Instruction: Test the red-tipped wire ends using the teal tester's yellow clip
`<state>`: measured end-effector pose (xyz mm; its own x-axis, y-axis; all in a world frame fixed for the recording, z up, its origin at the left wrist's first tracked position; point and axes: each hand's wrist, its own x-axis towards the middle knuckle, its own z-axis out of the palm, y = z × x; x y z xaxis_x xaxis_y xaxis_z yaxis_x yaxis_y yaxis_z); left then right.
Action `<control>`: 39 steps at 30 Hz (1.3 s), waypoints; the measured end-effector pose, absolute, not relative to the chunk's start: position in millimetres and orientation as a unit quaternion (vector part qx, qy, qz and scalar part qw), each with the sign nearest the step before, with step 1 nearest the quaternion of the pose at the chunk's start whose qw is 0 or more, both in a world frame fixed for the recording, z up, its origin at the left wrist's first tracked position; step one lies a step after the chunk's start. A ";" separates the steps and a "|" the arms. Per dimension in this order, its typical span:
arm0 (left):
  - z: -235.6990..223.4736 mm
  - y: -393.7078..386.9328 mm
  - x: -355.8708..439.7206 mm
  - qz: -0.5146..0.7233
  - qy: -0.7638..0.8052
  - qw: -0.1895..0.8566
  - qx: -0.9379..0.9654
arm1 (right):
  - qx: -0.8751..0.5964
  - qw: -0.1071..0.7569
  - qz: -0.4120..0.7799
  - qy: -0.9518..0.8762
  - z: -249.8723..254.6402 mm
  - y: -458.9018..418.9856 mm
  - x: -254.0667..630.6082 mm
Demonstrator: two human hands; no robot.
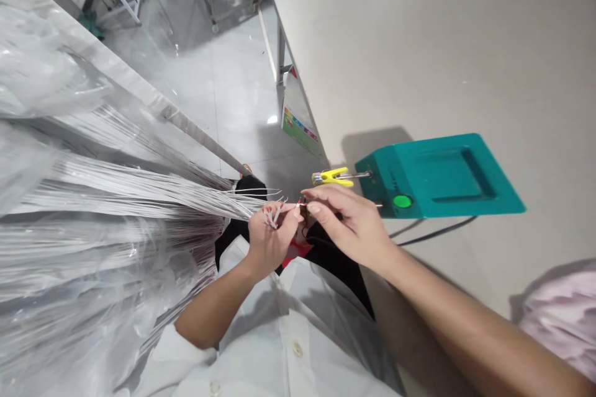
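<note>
My left hand (pixel 270 245) is closed around the ends of several thin grey-white cables (pixel 186 192), which run off to the left. Between its thumb and index finger one cable end sticks out, with a small red and a pale strand showing. My right hand (pixel 354 223) meets it there, thumb and fingers pinched at the strand tips; exactly what lies between them is too small to make out. Just beyond the right fingers, a yellow clip (pixel 336 177) sits on a metal rod of a teal device (pixel 410 164) with a green button (pixel 403 201).
The device stands near the edge of a beige table (pixel 419 43), its dark cord (pixel 437 232) trailing behind my right forearm. Plastic-wrapped cable bundles (pixel 93 298) fill the left side, beside a metal rail (pixel 153 99). Pink cloth (pixel 565 316) lies at the lower right.
</note>
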<state>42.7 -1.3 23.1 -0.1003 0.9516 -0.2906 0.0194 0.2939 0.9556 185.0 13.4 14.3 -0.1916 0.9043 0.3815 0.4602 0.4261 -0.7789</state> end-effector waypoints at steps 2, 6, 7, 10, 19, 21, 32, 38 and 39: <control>20.2 -2.9 43.0 0.430 0.595 0.539 0.413 | -0.459 0.416 0.259 -0.741 12.2 13.0 184.4; 13.0 -6.1 40.8 0.422 0.595 0.530 0.434 | -0.414 0.382 0.111 -0.819 8.6 13.3 187.4; 11.2 -6.8 39.4 0.420 0.590 0.522 0.450 | -0.404 0.369 0.057 -0.835 8.6 13.2 188.2; 6.3 -8.4 34.1 0.424 0.573 0.465 0.525 | -0.410 0.352 0.016 -0.842 11.6 12.0 187.4; 0.7 -9.9 27.9 0.449 0.534 0.316 0.643 | -0.459 0.341 0.720 -0.393 21.3 15.6 178.1; -0.1 -10.8 29.7 0.453 0.537 0.332 0.630 | -0.426 0.310 0.803 -0.280 19.5 18.1 178.8; 2.5 -7.1 38.2 0.421 0.594 0.500 0.469 | -0.473 0.392 0.341 -0.712 13.8 12.0 181.3; 5.9 0.2 39.5 0.418 0.592 0.521 0.451 | -0.435 0.293 -0.033 -0.851 20.2 11.3 192.0; 7.0 2.5 39.5 0.416 0.594 0.524 0.447 | -0.441 0.298 -0.056 -0.844 24.0 12.1 195.5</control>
